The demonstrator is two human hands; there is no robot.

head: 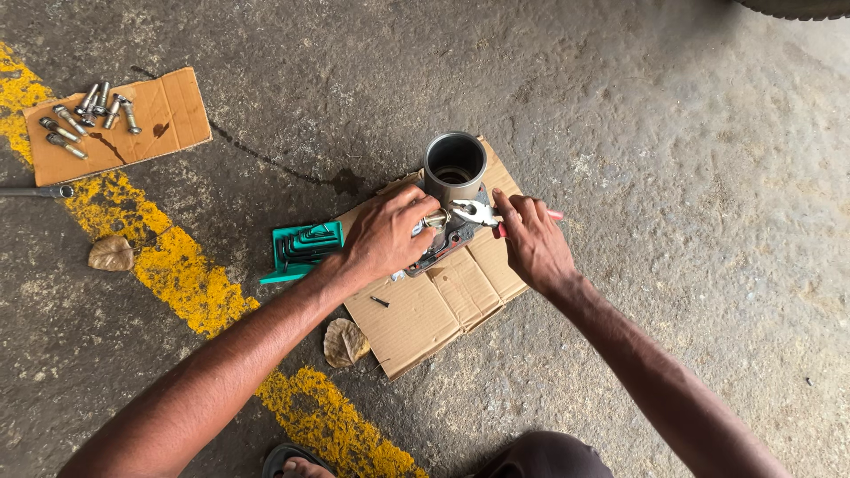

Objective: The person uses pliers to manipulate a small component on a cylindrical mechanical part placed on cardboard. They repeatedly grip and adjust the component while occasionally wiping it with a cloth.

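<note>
With our left hand (390, 235) clamped on the metal cylinder assembly (452, 190) standing on the flattened cardboard (425, 305) and our right hand (531, 243) closed around red-handled pliers (482, 214) biting a small fitting at its side, we judge the stripping-down partly done: several bolts (88, 115) already lie apart on another cardboard scrap (168, 111).

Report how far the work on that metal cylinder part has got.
Looks done: several bolts lie on a separate piece of cardboard, apparently removed. In hand: the left hand steadies the metal cylinder part on the larger cardboard, while the right hand works red-handled pliers at its side. Left: cannot tell; the hex key set lies aside.
</note>
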